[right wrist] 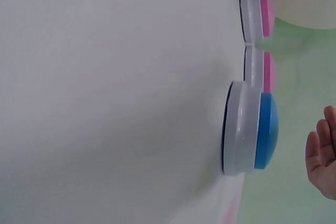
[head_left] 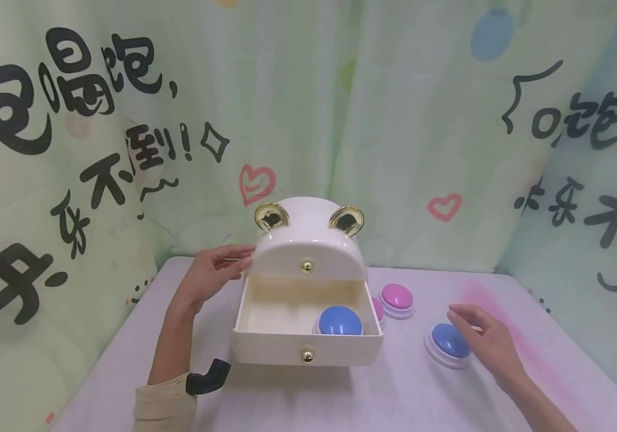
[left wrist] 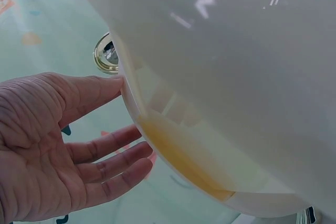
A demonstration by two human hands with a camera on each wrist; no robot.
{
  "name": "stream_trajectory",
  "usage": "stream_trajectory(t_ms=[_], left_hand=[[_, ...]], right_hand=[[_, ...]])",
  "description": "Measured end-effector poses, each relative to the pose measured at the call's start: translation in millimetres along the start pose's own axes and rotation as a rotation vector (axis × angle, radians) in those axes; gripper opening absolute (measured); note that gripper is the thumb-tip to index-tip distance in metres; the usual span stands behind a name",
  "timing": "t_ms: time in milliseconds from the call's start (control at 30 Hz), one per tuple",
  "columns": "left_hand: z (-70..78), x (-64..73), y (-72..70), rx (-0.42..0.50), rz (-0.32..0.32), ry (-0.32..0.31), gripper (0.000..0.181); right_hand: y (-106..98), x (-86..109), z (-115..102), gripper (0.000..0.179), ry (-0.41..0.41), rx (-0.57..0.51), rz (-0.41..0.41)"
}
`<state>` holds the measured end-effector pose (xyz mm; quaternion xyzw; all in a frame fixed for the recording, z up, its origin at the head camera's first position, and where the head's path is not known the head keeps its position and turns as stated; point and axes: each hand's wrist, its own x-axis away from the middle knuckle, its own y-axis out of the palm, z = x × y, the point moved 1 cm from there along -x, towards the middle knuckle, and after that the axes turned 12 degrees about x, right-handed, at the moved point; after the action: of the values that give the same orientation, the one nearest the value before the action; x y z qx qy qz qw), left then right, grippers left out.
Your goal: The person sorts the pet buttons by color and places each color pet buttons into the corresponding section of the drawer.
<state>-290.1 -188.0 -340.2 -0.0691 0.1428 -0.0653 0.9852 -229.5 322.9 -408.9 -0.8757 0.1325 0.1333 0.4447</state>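
A white frog-shaped box (head_left: 308, 237) with gold-rimmed eyes stands mid-table, its lower drawer (head_left: 270, 349) pulled out. Inside the drawer, at its right, lies a blue push button (head_left: 340, 320). My left hand (head_left: 215, 273) touches the box's left side; in the left wrist view the thumb of the left hand (left wrist: 47, 150) meets its edge, with the other fingers spread below. Over at the right, my right hand (head_left: 489, 343) is beside and above a second blue push button (head_left: 451, 341) with a white base. The right wrist view shows a gap between that button (right wrist: 244, 129) and the hand (right wrist: 324, 156).
Two pink push buttons, one farther back (head_left: 397, 297) and one partly hidden by the drawer (head_left: 378, 310), sit right of the box. A printed curtain (head_left: 395, 120) surrounds the white table (head_left: 395, 390) at the back and sides.
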Motion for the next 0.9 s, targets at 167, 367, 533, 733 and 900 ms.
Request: stream_trajectory(t_ms=[167, 367, 533, 733, 900], left_hand=[[-1.0, -0.4, 0.0, -0.002, -0.001, 0.007, 0.042], [0.2, 0.0, 0.4, 0.000, -0.002, 0.008, 0.042], [1.3, 0.5, 0.5, -0.003, -0.002, 0.009, 0.043], [1.9, 0.6, 0.1, -0.001, 0.000, 0.002, 0.042], [1.5, 0.6, -0.2, 0.001, 0.002, -0.002, 0.041]], right_hand=[[0, -0.5, 11, 0.037, 0.007, 0.007, -0.001], [1, -1.5, 18, 0.036, -0.013, 0.032, -0.009], [4, -3.0, 21, 0.034, -0.090, 0.085, -0.018], [3, -4.1, 22, 0.049, -0.145, 0.183, -0.106], [3, -4.3, 21, 0.060, -0.130, 0.223, -0.181]])
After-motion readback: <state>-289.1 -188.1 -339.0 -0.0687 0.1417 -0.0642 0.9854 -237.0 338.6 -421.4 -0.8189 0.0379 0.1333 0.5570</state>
